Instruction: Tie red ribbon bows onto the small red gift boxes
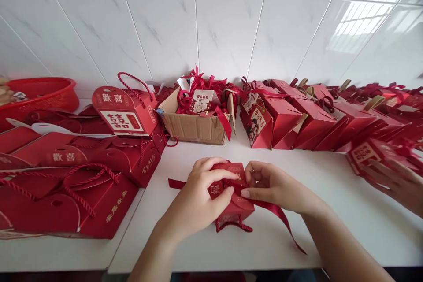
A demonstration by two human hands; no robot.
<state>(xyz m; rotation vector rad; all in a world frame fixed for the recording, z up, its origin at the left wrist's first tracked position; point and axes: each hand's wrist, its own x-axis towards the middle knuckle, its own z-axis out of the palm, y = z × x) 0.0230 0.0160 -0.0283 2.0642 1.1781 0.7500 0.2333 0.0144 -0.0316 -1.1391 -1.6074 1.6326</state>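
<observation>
A small red gift box (234, 200) with gold lettering lies on the white table (205, 246) in front of me. A dark red ribbon (280, 218) runs across it, one end trailing left, the other toward the lower right. My left hand (198, 198) is closed on the box's left side, thumb and fingers pinching the ribbon at its top. My right hand (269, 187) pinches the ribbon from the right, fingers pressed together. A red cord handle (233, 225) sticks out below the box.
Flat red gift bags with cord handles (76, 180) pile up at left, beside a red basin (36, 94). A cardboard box of ribbons and tags (198, 116) stands at the back. Assembled red boxes (304, 119) line the right. Another person's hand (398, 183) reaches in at right.
</observation>
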